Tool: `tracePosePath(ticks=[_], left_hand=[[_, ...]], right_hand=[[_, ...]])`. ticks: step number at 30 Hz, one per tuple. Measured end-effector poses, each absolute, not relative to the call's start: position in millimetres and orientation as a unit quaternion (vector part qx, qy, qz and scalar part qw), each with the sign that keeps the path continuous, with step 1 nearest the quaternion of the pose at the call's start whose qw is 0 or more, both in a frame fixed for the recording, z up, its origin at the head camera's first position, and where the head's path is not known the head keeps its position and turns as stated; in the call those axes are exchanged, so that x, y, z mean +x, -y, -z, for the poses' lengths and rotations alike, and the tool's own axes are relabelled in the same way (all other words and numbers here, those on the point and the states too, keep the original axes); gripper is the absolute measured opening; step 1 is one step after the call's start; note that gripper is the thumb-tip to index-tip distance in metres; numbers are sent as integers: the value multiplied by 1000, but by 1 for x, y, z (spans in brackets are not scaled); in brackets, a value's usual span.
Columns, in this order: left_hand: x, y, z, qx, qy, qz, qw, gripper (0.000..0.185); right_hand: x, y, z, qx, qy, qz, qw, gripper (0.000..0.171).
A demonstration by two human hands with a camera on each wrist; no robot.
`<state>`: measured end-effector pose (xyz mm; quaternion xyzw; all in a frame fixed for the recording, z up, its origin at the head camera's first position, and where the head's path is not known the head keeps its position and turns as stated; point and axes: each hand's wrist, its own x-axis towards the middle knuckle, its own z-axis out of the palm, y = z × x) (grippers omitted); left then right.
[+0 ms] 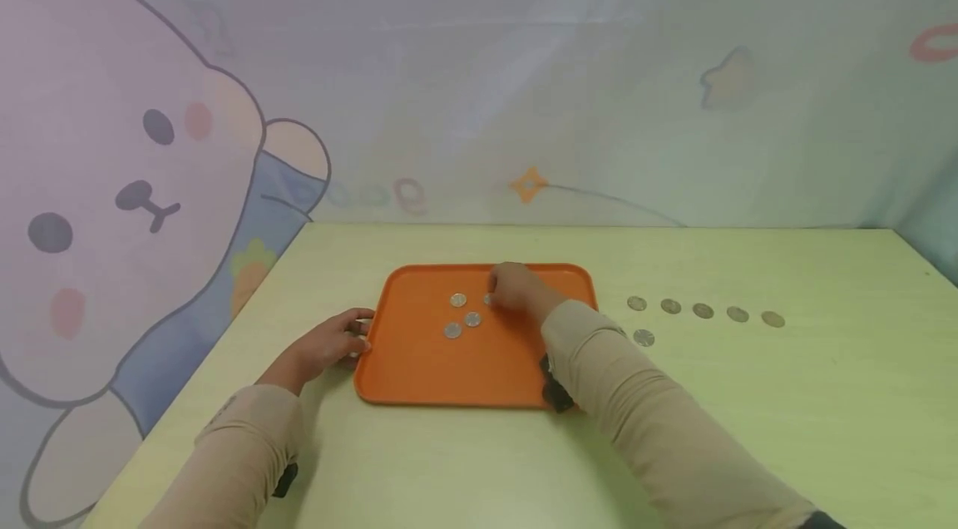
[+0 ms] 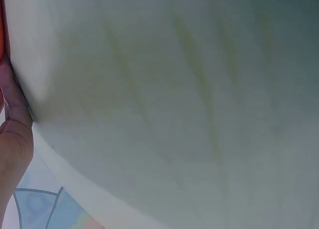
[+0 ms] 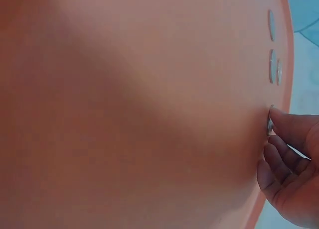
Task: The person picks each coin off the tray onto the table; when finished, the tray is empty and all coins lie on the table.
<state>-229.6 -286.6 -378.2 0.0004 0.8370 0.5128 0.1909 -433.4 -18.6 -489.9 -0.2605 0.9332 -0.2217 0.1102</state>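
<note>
An orange tray (image 1: 441, 379) lies on the table with silver coins on it. My left hand (image 1: 334, 342) holds the tray's left rim, thumb and fingers at its edge; the left wrist view catches only part of that hand (image 2: 15, 134). Over the far half of the tray, my right hand (image 1: 516, 289) reaches down to a coin (image 1: 488, 299). The right wrist view shows the thumb and curled fingers of this hand (image 3: 294, 174) pinching that coin (image 3: 270, 122) close to the tray surface. Three other coins lie left of it, one of them here (image 1: 472, 318).
Right of the tray, several coins form a row on the pale yellow-green table (image 1: 823, 396), including a middle coin (image 1: 703, 310). A single coin (image 1: 644, 338) lies nearer, below the row's left end. A printed curtain (image 1: 479, 80) hangs behind the table.
</note>
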Motion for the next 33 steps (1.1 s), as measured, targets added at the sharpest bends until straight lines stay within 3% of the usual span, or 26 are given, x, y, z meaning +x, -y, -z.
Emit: tracePosePath(ticks=[8, 18, 23, 26, 33], left_hand=[[-233, 285, 378, 3, -833, -520, 190, 51], [-234, 282, 383, 3, -833, -519, 190, 51], [-234, 281, 383, 0, -831, -523, 189, 50], [-230, 280, 380, 1, -834, -517, 192, 50], [-231, 292, 382, 29, -826, -526, 200, 51]], right_hand=[[-414, 19, 471, -228, -949, 193, 95, 23], [-435, 3, 503, -211, -926, 306, 68, 20], [-358, -10, 419, -182, -886, 411, 112, 4], [-313, -13, 372, -158, -870, 448, 131, 7], [-275, -17, 330, -146, -816, 538, 151, 12]])
